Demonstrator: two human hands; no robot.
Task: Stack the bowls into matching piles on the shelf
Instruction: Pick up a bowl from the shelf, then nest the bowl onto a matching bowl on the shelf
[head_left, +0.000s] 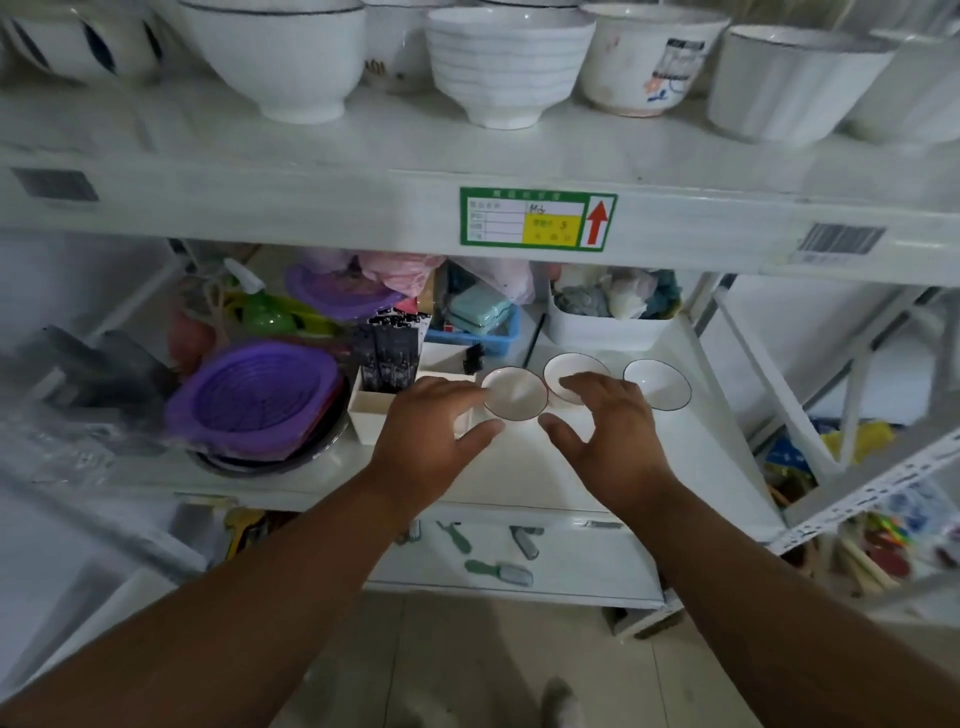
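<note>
Three small white bowls with thin dark rims sit in a row on the middle shelf (519, 467): a left bowl (517, 393), a middle bowl (563, 370) and a right bowl (660, 383). My left hand (431, 426) hovers just left of the left bowl, fingers spread, holding nothing. My right hand (608, 421) reaches over the front of the middle bowl, fingers apart and empty, hiding part of that bowl. Both forearms stretch in from below.
Large white bowls (511, 62) line the top shelf. On the middle shelf, a purple basket (254, 400) sits left, a white divided box (374, 410) beside my left hand, a blue tray (478, 322) and a white bin (608, 327) behind. Small tools (498, 571) lie on the lower shelf.
</note>
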